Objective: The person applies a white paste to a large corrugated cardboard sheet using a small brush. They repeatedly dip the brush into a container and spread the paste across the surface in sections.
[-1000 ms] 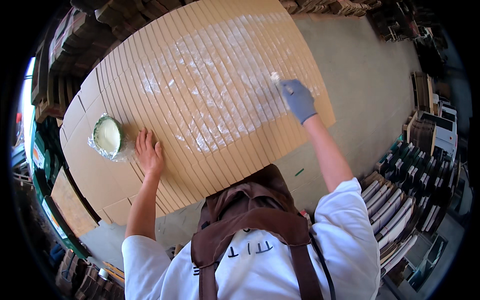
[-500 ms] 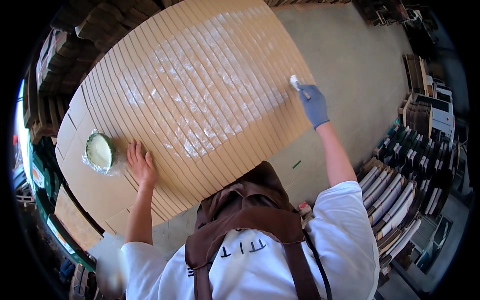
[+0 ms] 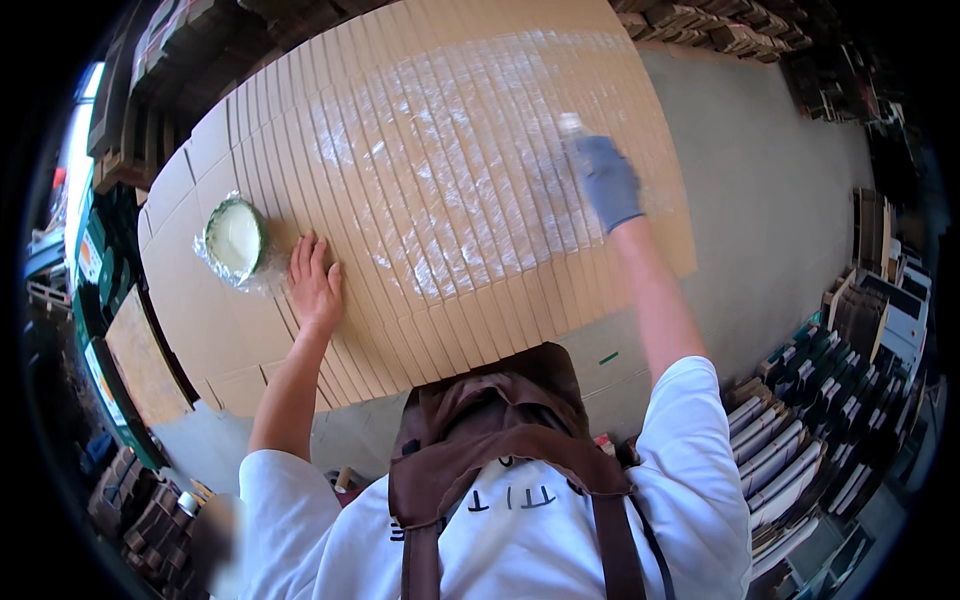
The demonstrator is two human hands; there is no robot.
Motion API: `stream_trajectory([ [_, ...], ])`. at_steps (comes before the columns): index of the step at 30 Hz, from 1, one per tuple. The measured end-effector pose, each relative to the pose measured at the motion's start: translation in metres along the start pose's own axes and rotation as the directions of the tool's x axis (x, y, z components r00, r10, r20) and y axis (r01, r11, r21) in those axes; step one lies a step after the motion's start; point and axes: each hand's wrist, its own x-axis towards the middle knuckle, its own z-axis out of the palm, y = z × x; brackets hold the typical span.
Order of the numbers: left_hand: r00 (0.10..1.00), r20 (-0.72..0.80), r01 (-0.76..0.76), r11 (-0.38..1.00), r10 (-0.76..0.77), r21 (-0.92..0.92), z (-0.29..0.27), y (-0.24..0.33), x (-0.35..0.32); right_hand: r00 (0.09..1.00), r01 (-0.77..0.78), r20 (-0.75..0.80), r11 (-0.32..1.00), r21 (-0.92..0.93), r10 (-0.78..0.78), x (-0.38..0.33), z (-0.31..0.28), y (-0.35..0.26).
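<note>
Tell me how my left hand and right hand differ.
The left hand is bare; the right hand wears a blue-grey glove. The left hand rests flat on the cardboard, while the right hand grips a white-tipped brush. Both are at the cardboard.

In front of me, creased cardboard (image 3: 205,335) carries a green-rimmed bowl (image 3: 262,240) with crinkled clear film (image 3: 264,281) about it. Just right of the bowl my bare left hand (image 3: 318,292) rests flat; well right of the bowl, glossy white smears (image 3: 450,150) coat the cardboard.
</note>
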Motion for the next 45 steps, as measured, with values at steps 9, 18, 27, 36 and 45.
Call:
stream_trajectory([
  [9,1.0,-0.001,0.014,1.0,-0.014,-0.002,-0.004,-0.001,0.003,0.891,0.439,0.134,0.898,-0.014,-0.434,0.017,0.036,-0.13],
  [18,0.998,0.025,0.055,0.998,-0.055,-0.01,-0.001,-0.004,-0.001,0.973,-0.212,0.223,0.608,0.765,0.059,0.057,0.06,-0.253],
  [27,0.998,0.019,0.062,0.991,-0.06,-0.119,-0.002,-0.003,0.002,0.972,-0.145,-0.067,0.803,0.578,0.224,0.102,0.047,-0.165],
  [36,0.997,0.047,0.068,0.976,-0.059,-0.208,-0.004,-0.012,-0.004,0.985,-0.17,0.131,0.531,0.83,0.112,0.093,0.03,-0.273],
  [45,0.997,0.066,0.066,0.943,-0.046,-0.326,-0.013,-0.013,-0.005,0.937,0.12,0.163,0.721,0.683,-0.31,0.051,0.09,-0.451],
])
